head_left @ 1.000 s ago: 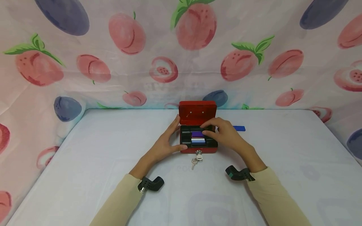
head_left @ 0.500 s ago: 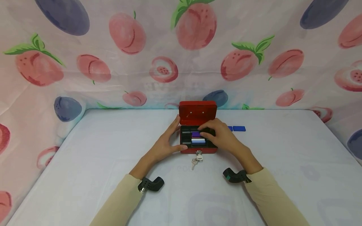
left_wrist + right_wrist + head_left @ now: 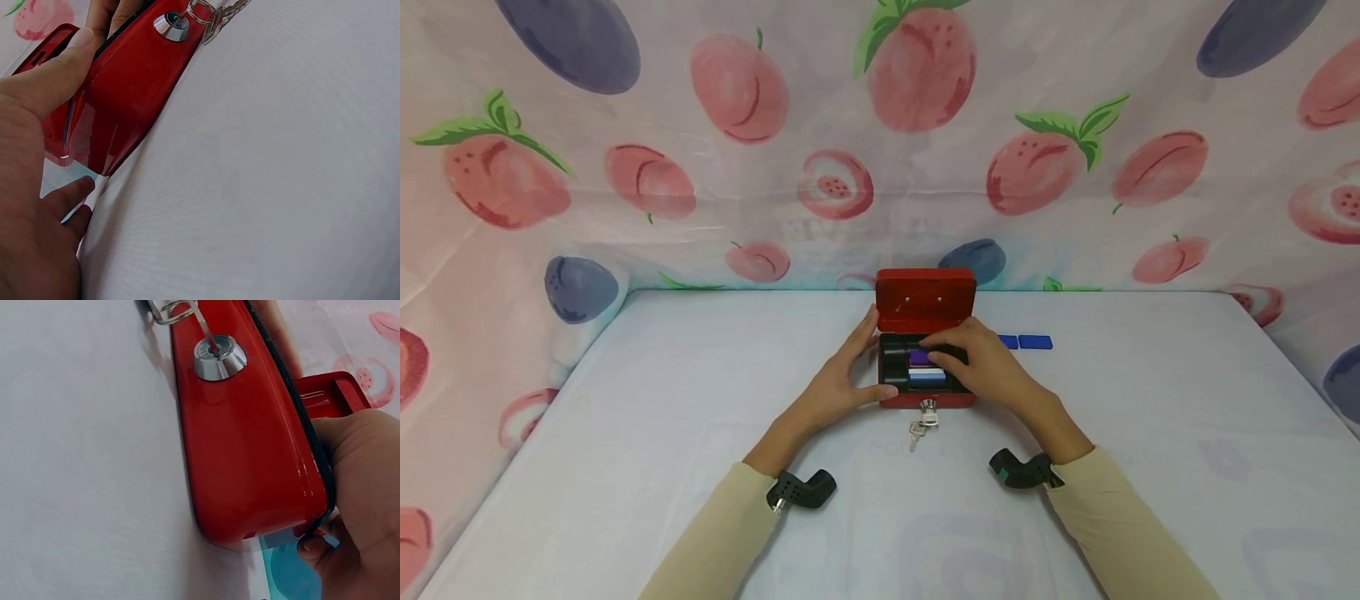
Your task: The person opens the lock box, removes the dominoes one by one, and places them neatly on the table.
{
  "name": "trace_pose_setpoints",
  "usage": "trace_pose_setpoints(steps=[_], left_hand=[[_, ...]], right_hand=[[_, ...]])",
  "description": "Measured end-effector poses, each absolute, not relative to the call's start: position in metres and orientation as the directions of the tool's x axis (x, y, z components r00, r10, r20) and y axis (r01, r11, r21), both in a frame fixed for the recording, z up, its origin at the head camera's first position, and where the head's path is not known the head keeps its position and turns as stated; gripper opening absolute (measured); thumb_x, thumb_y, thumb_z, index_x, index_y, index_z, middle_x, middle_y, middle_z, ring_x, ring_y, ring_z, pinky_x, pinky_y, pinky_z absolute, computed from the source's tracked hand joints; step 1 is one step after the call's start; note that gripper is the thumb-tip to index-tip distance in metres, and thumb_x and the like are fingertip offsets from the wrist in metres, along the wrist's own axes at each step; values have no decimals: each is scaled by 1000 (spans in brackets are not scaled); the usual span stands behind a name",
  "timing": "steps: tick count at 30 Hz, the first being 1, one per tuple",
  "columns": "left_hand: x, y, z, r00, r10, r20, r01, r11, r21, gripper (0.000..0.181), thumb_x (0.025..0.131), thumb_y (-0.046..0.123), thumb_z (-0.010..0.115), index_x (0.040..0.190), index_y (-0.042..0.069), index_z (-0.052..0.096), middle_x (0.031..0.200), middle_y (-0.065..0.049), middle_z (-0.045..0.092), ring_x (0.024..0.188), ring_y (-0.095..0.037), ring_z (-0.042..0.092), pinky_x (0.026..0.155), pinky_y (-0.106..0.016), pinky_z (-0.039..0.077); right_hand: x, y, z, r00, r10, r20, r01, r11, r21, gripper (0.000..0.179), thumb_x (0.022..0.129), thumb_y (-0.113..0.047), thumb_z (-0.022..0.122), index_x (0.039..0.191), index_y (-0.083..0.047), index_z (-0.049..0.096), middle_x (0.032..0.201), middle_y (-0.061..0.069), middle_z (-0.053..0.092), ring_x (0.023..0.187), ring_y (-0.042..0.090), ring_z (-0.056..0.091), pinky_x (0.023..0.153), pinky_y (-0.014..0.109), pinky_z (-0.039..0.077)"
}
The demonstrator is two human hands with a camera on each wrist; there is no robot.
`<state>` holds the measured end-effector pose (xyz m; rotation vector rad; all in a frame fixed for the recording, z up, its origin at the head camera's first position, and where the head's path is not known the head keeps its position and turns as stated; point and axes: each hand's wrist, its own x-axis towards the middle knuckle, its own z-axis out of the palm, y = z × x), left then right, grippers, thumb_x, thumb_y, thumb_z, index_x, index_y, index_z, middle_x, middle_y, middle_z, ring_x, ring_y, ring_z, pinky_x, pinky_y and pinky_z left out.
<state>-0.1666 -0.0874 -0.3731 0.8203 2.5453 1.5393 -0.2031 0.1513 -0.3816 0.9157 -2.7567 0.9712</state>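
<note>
At nine o'clock on the red box (image 3: 955,401), left hand (image 3: 831,385) spread wide, likely bracing — right hand (image 3: 988,360) at three, hold unclear.

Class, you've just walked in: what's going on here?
A person is working at a red box with its lid open. The left hand rests against the box's left side. The right hand reaches in, thumb and finger by a purple piece; whether its grip is closed on that isn't clear. A white-and-blue piece lies just in front. A key is in the front lock; two blue pieces lie to the right.
</note>
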Motion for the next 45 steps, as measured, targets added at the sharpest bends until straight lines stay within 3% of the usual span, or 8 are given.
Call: trace_pose_setpoints(steps=[14,33,45], left_hand=[[-166,-88,-372,-857,469,215,411,368,834,93,77,19,71,144,16,7,149,-3,5,127,-29,28,102,-49,18],[-168,-88,-375,-858,465,218,411,368,834,95,76,20,71,144,17,6,149,-3,5,126,-29,30,102,-47,20],[-168,-88,-375,-859,466,212,407,371,835,94,76,21,71,144,17,6,149,-1,4,127,-29,30,103,-46,21]], right_hand=[[-203,151,-381,-816,-519,252,-561,611,-558,20,86,-24,60,104,-21,67,109,-4,53,105,16,43,87,38,41],[-201,152,-376,-845,-495,201,-510,637,-578,17,85,-28,60,99,-23,70,99,-3,55,93,15,47,76,34,46],[-201,153,-374,-824,-512,243,-541,583,-606,16,84,-24,63,99,-23,70,99,-6,57,95,14,46,77,35,46]])
